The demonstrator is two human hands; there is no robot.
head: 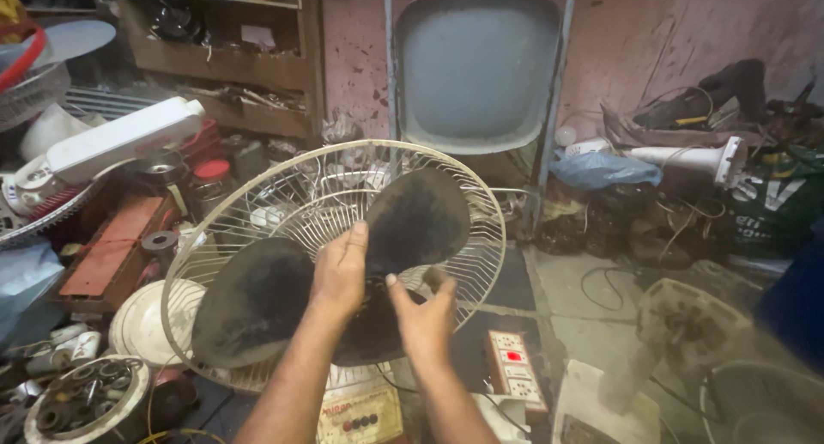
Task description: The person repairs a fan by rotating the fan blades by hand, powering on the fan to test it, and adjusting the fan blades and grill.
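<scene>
A dusty dark fan blade set (257, 298) sits inside a white wire fan guard (481, 203), tilted toward me. My left hand (341, 270) lies on the hub area between two blades, fingers pressed against the blade. My right hand (422, 311) is at the hub just to the right, its fingers curled around the centre of the blades. The hub itself is hidden behind both hands. The fan's pale base with a row of buttons (360, 416) shows below my forearms.
A grey folding chair (476, 66) leans on the pink wall behind. A power strip with a red switch (513, 367) lies on the floor right. Clutter crowds the left: a white fan stand (112, 139), jars, a plate (142, 324), a tray of parts (81, 401). More fan parts and wires lie right.
</scene>
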